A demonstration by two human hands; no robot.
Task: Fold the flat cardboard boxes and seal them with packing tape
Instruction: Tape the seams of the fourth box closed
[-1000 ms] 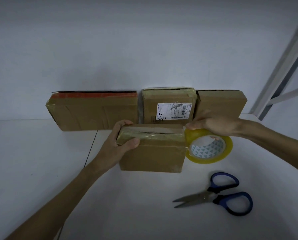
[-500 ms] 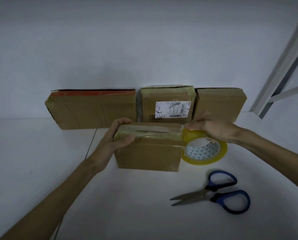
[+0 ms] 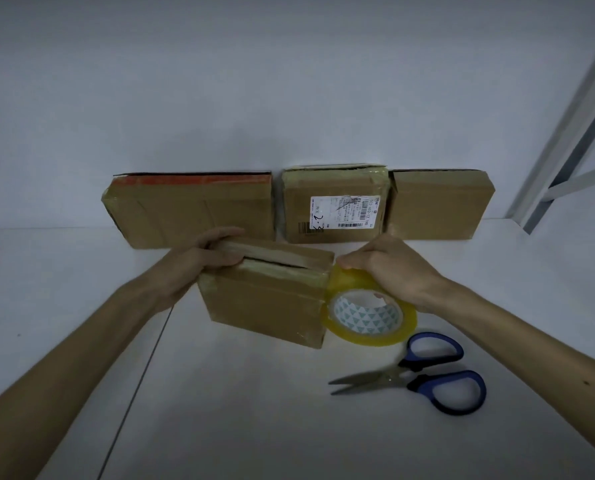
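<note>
A white wall (image 3: 289,81) was seen behind the box (image 3: 264,303), a white table (image 3: 254,417) under it. The box was held on edge, its top slit running left to right. At its right end the tape roll (image 3: 372,336) was gripped by the right hand (image 3: 389,268); its left end was gripped by the left hand (image 3: 202,261).

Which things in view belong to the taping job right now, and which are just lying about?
In the job: box, gripped by left hand; tape roll, held by right hand; scissors, untouched, probably for cutting tape.
Lying about: red-edged box, labelled box, plain box, against the wall.
</note>
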